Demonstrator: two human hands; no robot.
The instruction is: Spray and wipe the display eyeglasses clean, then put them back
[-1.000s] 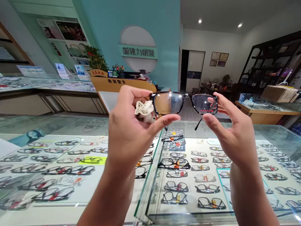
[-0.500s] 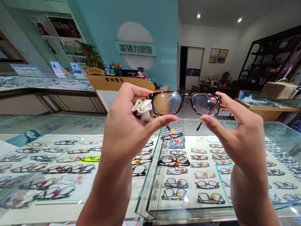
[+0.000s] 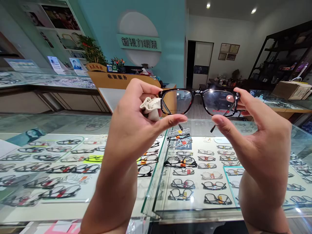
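A pair of dark-framed eyeglasses (image 3: 198,93) is held up in front of me, lenses facing me and temples pointing away and down. My left hand (image 3: 134,120) is closed on the left end of the frame, thumb below and index finger at the top corner. Tucked in that same palm is a crumpled off-white cloth (image 3: 151,106), touching the frame's edge. At the other end, my right hand (image 3: 262,130) pinches the frame near the hinge, its other fingers partly hidden behind the lens. Small red print shows on the right lens.
Below my hands stand glass display cases (image 3: 148,208) holding rows of eyeglasses (image 3: 180,161). Farther back are a wooden counter (image 3: 97,79) with a potted plant (image 3: 91,48), and an open cardboard box (image 3: 290,89) on a case at right. Pink paper (image 3: 62,227) lies at the lower left.
The eyeglasses look larger and sit slightly higher and farther right in view, and my right hand has shifted right with them. Both hands keep their hold. The view has tilted a little downward.
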